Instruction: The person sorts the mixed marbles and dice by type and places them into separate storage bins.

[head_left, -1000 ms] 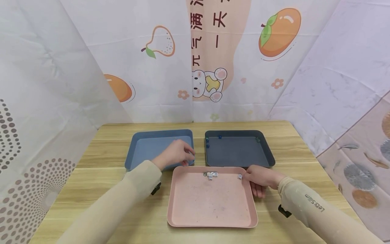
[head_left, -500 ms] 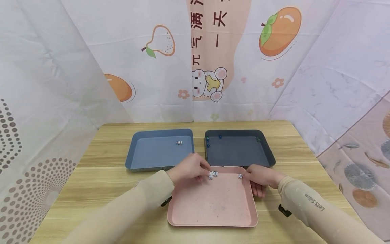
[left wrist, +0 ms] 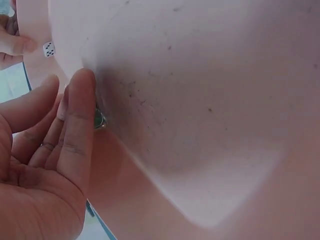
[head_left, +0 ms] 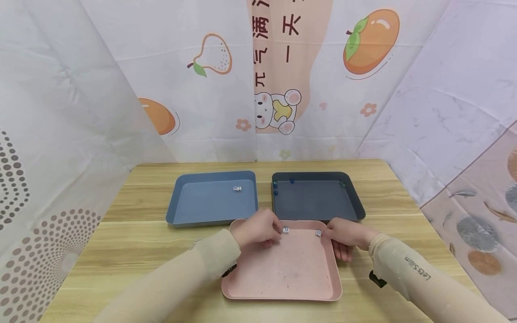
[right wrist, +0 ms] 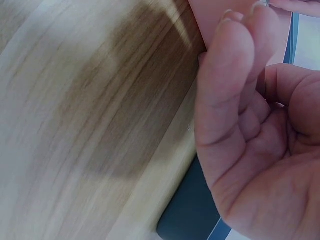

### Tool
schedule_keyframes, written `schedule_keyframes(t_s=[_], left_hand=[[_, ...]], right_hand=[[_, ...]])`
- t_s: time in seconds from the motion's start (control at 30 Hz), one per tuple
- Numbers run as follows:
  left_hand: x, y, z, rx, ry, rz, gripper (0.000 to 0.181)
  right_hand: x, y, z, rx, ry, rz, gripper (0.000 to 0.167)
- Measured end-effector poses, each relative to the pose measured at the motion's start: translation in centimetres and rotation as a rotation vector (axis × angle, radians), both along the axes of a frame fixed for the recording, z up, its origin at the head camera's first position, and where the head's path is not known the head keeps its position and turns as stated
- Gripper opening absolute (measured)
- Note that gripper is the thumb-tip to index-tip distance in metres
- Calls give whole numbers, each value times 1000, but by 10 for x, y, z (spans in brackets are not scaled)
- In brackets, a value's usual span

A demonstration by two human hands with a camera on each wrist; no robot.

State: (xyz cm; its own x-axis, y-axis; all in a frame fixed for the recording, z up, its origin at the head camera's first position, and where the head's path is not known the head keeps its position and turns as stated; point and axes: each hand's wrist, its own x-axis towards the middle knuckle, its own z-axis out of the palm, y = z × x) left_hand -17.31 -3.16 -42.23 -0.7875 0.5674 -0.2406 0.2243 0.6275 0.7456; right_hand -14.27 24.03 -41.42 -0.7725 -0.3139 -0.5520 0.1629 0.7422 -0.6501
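My left hand reaches over the far left part of a pink tray. In the left wrist view its thumb and index finger stand apart, with no die seen between them. A green glass piece shows just past the index finger, by the tray wall. Close to these fingertips are white dice, partly covered by the hand. At the tray's far right corner my right hand grips the rim, fingertips inside and other fingers hanging outside. A single white die lies next to it.
A blue tray behind on the left holds white dice. The dark grey tray at back right has several blue and green pieces along its edges. All stand on a wooden table.
My left hand has moved from the blue tray toward the front right into the pink tray, uncovering white dice in the blue tray. The right hand stays at the rim.
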Motion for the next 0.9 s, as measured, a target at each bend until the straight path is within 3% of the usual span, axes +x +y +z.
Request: schedule_keyframes(t_s=[0.23, 0.53, 0.9], left_hand=[[3, 2, -1, -46, 28, 17, 6], [6, 2, -3, -32, -31, 41, 13], [6, 3, -3, -28, -42, 44, 11]], right_hand=[[0, 1, 0, 2, 1, -7, 44], [-1, 1, -2, -1, -1, -9, 43], [0, 1, -1, -7, -3, -10, 44]])
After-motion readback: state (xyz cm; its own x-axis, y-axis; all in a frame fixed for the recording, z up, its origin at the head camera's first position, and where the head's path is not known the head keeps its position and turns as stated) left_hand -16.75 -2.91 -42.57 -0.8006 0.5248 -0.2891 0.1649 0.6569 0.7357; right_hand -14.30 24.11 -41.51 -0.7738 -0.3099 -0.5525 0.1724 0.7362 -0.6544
